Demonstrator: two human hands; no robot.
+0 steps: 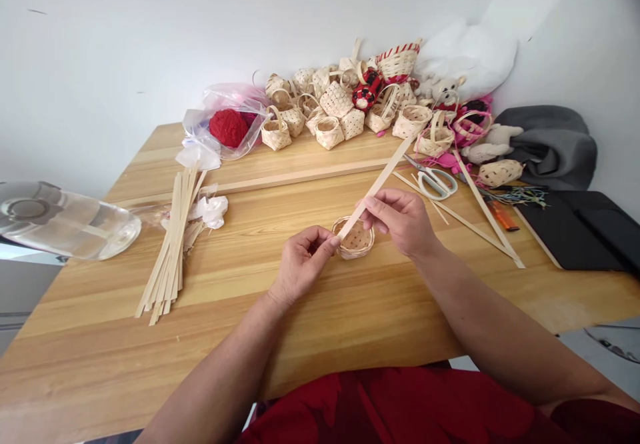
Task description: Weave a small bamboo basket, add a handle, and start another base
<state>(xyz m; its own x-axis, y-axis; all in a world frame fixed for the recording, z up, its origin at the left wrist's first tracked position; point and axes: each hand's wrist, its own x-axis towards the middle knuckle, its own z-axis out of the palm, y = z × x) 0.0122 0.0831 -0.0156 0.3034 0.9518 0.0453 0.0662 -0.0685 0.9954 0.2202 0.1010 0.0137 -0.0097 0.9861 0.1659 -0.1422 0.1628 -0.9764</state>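
A flat pale wooden strip [383, 176] slants up and to the right between my hands, above the table. My left hand [306, 261] pinches its lower end between thumb and fingers. Farther along the strip, my right hand [397, 221] grips it with thumb on top and fingers curled beneath. Under the strip a small round woven basket [356, 247] without a handle sits upright on the table, partly hidden by both hands and the strip. White-handled scissors [436, 183] lie just beyond my right hand, with thin loose strips [463, 221] near them.
A bundle of wooden strips [173, 251] lies at left beside a clear water bottle [95, 227]. Several small woven baskets [330, 132] crowd the back, near a bag of red yarn [229, 128]. A long wooden stick [300, 176] crosses the table. At right lie an orange lighter [501, 216] and a black tablet-like object [575, 227].
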